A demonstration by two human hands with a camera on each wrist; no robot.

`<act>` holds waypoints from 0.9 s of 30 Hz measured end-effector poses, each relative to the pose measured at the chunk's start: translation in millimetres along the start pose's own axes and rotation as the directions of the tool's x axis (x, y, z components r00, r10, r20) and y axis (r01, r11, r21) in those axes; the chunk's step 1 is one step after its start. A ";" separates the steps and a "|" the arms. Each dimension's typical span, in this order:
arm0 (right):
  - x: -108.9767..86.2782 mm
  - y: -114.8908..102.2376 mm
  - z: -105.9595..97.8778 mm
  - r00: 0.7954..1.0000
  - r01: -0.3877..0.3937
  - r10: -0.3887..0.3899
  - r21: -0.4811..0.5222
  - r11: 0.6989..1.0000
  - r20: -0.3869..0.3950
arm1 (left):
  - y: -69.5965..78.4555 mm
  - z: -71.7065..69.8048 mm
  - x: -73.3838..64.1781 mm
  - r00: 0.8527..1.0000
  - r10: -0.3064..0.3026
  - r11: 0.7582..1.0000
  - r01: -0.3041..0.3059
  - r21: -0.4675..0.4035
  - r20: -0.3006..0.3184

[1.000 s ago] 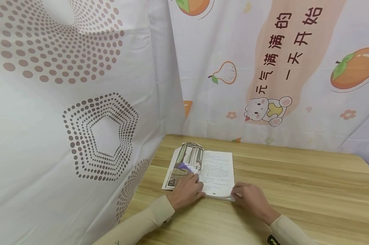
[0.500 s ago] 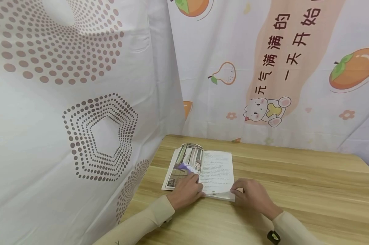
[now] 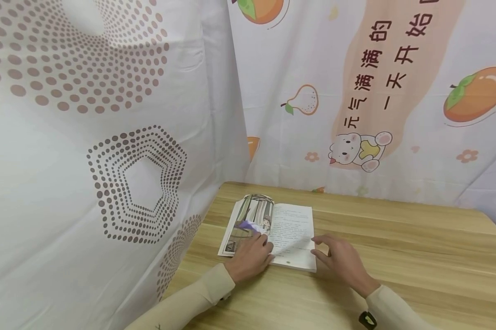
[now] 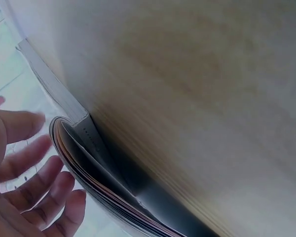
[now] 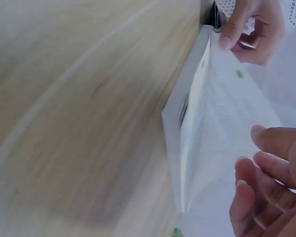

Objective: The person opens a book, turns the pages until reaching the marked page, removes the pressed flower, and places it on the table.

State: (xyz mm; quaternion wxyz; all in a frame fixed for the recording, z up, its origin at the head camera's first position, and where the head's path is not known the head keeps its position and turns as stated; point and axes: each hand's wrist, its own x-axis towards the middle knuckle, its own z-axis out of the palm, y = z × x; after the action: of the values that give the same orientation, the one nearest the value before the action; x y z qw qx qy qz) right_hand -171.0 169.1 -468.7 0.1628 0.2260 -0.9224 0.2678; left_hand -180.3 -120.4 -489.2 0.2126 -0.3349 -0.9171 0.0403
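Observation:
An open book (image 3: 293,233) lies on the table, with a colour illustration (image 3: 248,220) on its left page and printed text on the right. My left hand (image 3: 249,259) rests over the lower part of the left page, close to the spine; its fingers (image 4: 29,190) look relaxed beside the curved page stack in the left wrist view. At the right page's outer edge is my right hand (image 3: 342,261), thumb and forefinger apart with nothing pinched between them. In the right wrist view, the top page (image 5: 229,108) stands slightly away from the thick page block (image 5: 175,123) below.
The wood-grain table (image 3: 416,247) stretches to the right of the book. A white curtain with dotted patterns (image 3: 140,183) hangs along the left, and another with fruit prints (image 3: 305,137) hangs behind the table. A dark wrist device (image 3: 367,320) shows at the right sleeve.
The right fingers have let go of the page's lower right corner, which was slightly raised half a second ago, and moved a little up the edge. The left hand has stayed in place.

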 end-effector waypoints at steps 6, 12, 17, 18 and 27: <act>-6.0 3.3 4.8 0.995 -0.025 0.028 -0.033 0.999 0.096 | -0.8 2.1 1.3 0.995 0.011 0.999 -0.007 0.042 -0.099; -12.4 5.4 11.4 0.974 0.032 -0.013 -0.081 0.996 0.226 | -0.4 2.9 1.6 0.989 0.056 0.997 -0.047 0.068 -0.137; -14.8 6.4 13.8 0.974 0.059 -0.035 -0.101 0.993 0.223 | -0.6 4.7 2.3 0.992 0.063 0.994 -0.053 0.097 -0.106; -14.8 6.4 13.5 0.974 0.060 -0.036 -0.101 0.993 0.223 | -0.7 5.0 2.4 0.993 0.059 0.994 -0.049 0.098 -0.100; -14.6 6.1 11.7 0.973 0.134 -0.109 -0.113 0.985 0.204 | -0.1 4.3 2.1 0.996 0.014 0.997 -0.007 0.080 -0.088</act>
State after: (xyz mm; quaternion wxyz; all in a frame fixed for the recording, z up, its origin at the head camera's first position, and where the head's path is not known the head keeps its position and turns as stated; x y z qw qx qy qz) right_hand -163.8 171.9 -486.9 0.1009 0.2967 -0.9334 0.1749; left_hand -183.6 -118.9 -492.3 0.2660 -0.3326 -0.9026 0.0631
